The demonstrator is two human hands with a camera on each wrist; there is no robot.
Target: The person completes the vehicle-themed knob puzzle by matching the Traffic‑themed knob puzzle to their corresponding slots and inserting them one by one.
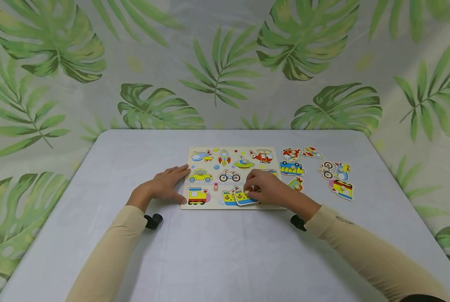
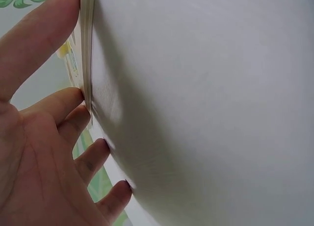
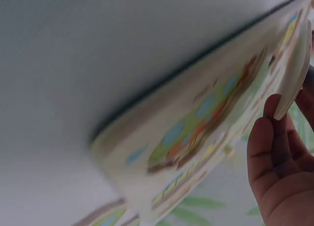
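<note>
A wooden puzzle board (image 1: 215,203) with printed vehicles lies on the table. My right hand (image 1: 272,187) pinches a ship puzzle piece (image 1: 246,199), blue and yellow with a red anchor, tilted over the ship picture (image 1: 228,198) in the bottom row. In the right wrist view, the piece's pale edge (image 3: 293,74) shows at the fingertips. My left hand (image 1: 165,184) rests at the board's left edge, fingers spread and thumb by the lower corner. From the left wrist, fingertips (image 2: 73,96) touch the board's side. A car piece (image 1: 200,176) and a flying saucer piece (image 1: 244,162) sit in the board.
Right of the board lie loose pieces: a helicopter (image 1: 292,154), a rocket (image 1: 313,152), a bus (image 1: 292,168), a bicycle (image 1: 326,170), a plane (image 1: 342,172), a train (image 1: 342,189) and a green-yellow piece (image 1: 296,183) partly behind the right hand. A leaf-patterned cloth (image 1: 225,113) hangs behind the table.
</note>
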